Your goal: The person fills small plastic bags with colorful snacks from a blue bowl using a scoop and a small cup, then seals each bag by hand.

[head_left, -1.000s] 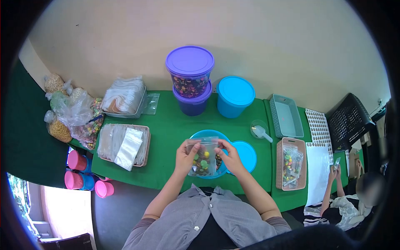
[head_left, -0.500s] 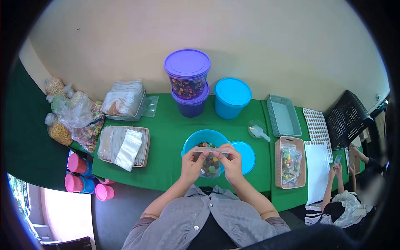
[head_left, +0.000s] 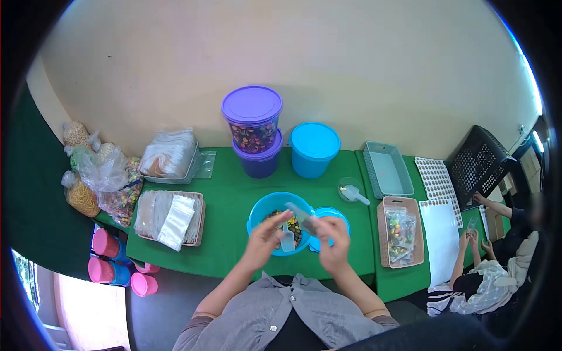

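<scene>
My right hand (head_left: pixel 331 238) pinches a small clear plastic bag (head_left: pixel 300 215), tilted above the blue bowl; motion blurs it and its contents are hard to make out. My left hand (head_left: pixel 264 238) is just left of the bag, over the bowl's left side, with its fingers apart and nothing visible in them. Colourful small candies lie in the blue bowl (head_left: pixel 253 212), along with a pale scoop (head_left: pixel 287 241). Partly behind my right hand, a round blue lid (head_left: pixel 344 219) rests on the green cloth.
Filled bags lie in a pink basket (head_left: pixel 383 248) on the right; flat bags fill a basket (head_left: pixel 199 225) on the left. Behind stand purple tubs (head_left: pixel 257 158) and a blue tub (head_left: pixel 315 152). A second scoop (head_left: pixel 354 193) rests in a clear cup. Other people work at far right.
My hands have come apart. The bag, earlier held level by both, is now tilted in my right hand alone. The scoop in the bowl has come into sight.
</scene>
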### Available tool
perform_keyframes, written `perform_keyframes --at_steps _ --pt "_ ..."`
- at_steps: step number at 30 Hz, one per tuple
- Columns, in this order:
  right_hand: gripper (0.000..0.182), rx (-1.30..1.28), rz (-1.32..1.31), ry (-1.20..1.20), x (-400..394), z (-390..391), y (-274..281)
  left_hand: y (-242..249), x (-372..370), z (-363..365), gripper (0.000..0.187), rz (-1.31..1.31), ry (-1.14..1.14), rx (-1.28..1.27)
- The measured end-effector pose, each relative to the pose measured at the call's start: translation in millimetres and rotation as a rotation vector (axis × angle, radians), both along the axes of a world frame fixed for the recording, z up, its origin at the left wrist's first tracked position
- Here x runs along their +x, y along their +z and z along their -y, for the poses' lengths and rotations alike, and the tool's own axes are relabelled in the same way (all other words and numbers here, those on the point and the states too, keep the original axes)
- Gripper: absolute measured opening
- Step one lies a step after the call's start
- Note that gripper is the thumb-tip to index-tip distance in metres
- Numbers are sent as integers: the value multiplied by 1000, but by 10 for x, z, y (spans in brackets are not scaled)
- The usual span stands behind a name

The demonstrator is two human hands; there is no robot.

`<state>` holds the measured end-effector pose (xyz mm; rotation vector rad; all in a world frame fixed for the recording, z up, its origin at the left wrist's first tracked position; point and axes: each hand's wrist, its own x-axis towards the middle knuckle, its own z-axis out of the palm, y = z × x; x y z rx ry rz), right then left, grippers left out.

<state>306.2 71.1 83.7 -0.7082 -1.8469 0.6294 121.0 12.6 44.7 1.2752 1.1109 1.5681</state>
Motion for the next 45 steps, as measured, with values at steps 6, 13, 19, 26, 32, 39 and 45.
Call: perform_keyframes --at_steps 6,13,19,26,32,39,45 --pt "46 13 165 39 -114 118 -154 -23 377 60 46 92 -132 -69" --pt "29 -453 -38 18 149 -67 -256 -153 440 -41 38 -175 -30 -95" --pt "23 -729 -218 -52 428 -27 -379 125 590 -151 32 -533 -206 -26" --pt "24 -902 -333 87 1027 -45 -397 77 842 -368 35 -397 -369 -187" --pt "51 -881 4 36 1671 53 -643 -55 994 -578 48 -20 -484 -261" --pt "44 -247 539 -1157 3156 -665 -1537 -239 869 -685 43 12 -311 -261" --pt "56 -598 790 -1121 3219 -817 -1968 -270 464 -623 34 29 -123 -290"
